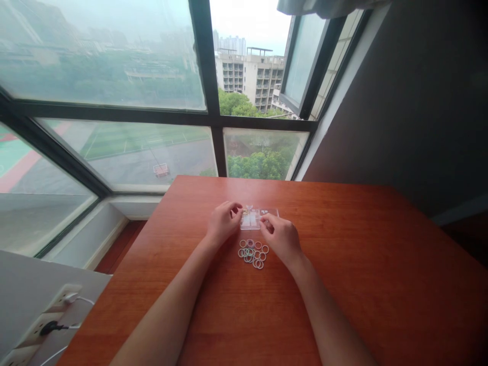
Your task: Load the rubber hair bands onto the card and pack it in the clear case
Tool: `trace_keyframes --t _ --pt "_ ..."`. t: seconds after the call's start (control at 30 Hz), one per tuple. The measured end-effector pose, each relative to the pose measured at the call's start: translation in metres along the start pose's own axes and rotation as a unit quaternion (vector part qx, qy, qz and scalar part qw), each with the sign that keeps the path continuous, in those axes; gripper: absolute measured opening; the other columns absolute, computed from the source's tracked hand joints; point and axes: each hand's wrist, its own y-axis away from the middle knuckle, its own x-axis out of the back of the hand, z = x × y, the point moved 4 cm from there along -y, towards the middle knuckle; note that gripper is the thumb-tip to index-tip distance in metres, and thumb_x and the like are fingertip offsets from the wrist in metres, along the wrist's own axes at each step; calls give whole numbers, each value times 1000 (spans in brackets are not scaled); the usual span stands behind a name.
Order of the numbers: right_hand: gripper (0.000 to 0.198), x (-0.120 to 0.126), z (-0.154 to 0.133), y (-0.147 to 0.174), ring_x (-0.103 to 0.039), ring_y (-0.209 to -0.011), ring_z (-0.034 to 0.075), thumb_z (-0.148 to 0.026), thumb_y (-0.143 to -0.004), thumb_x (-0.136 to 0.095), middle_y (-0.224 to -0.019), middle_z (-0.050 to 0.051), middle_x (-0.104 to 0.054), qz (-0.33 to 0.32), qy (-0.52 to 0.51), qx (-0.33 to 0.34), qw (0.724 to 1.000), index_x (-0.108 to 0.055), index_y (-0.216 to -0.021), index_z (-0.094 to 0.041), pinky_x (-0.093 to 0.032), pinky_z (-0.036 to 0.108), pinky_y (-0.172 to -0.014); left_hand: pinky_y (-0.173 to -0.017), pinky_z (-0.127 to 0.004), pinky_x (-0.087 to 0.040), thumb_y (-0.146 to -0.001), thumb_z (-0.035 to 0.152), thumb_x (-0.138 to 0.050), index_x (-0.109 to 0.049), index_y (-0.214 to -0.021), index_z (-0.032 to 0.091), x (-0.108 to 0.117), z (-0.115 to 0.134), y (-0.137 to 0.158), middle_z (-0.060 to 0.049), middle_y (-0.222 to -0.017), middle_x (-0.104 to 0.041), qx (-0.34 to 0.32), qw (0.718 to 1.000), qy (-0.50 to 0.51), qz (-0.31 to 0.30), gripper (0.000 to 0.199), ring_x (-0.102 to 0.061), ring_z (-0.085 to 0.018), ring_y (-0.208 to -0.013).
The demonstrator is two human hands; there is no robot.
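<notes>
On the wooden table lies a small clear plastic box (250, 221) with compartments; its clear lid (271, 211) appears open toward the right. Small gold-coloured bits (247, 212) show near its back left corner, too small to name. My left hand (223, 222) is closed at the box's left side, thumb and fingertips at its edge. My right hand (281, 236) pinches at the box's right side, where lid and box meet; the fingers partly hide the contact. Nearer to me, several pale ring-shaped bands (249, 252) lie in a loose cluster between my forearms.
The reddish-brown wooden table (354, 264) stretches widely to the right. Beyond its far edge are dark-framed windows (215, 119), one pane swung open. A dark wall (400, 101) stands at the right. Power sockets with plugs (51, 325) are at the lower left.
</notes>
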Motion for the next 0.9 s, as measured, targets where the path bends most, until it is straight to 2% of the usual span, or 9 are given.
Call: trace_keyframes --t 0.13,0.23,0.37,0.53,0.77,0.9 --pt "13 0 -2 -1 -59 -63 14 -27 -87 -56 -72 0 -69 -25 1 1 1000 -68 -87 -23 -36 23 -61 -62 -24 -43 -83 25 -58 -67 -87 19 2 -4 -1 -2 -78 -66 -2 1000 -3 7 12 -56 -13 -64" --pt "13 -3 -8 1 -60 -66 14 -26 -87 -56 -72 0 -69 -69 -3 9 998 -69 -87 -24 -37 23 -64 -62 -24 -42 -83 23 -57 -67 -87 19 4 -4 -1 -2 -78 -66 -8 1000 -2 12 11 -55 -13 -64" --pt "12 -16 -24 8 -62 -70 14 -27 -86 -58 -79 -1 -72 -139 4 49 989 -70 -90 -26 -36 23 -63 -61 -24 -42 -84 23 -56 -67 -88 18 5 -2 -1 -1 -78 -65 -14 1000 4 9 12 -54 -12 -63" --pt "18 -32 -38 16 -65 -78 17 -32 -90 -52 -86 1 -73 -196 65 68 976 -69 -94 -26 -36 24 -63 -62 -24 -42 -84 22 -56 -67 -87 17 7 1 -1 -1 -78 -65 -17 1000 9 5 12 -53 -11 -63" --pt "21 -29 -32 13 -65 -82 19 -32 -91 -48 -92 3 -72 -234 126 33 963 -67 -95 -25 -39 26 -66 -62 -23 -42 -83 19 -56 -67 -85 16 6 4 -2 -2 -78 -65 -19 1000 13 -8 12 -54 -12 -65" --pt "21 -24 -28 12 -66 -82 21 -30 -89 -48 -91 5 -72 -235 149 28 960 -68 -92 -23 -39 27 -65 -62 -23 -42 -83 21 -56 -67 -84 16 5 2 -1 -2 -77 -65 -22 1000 18 -13 12 -54 -12 -64"
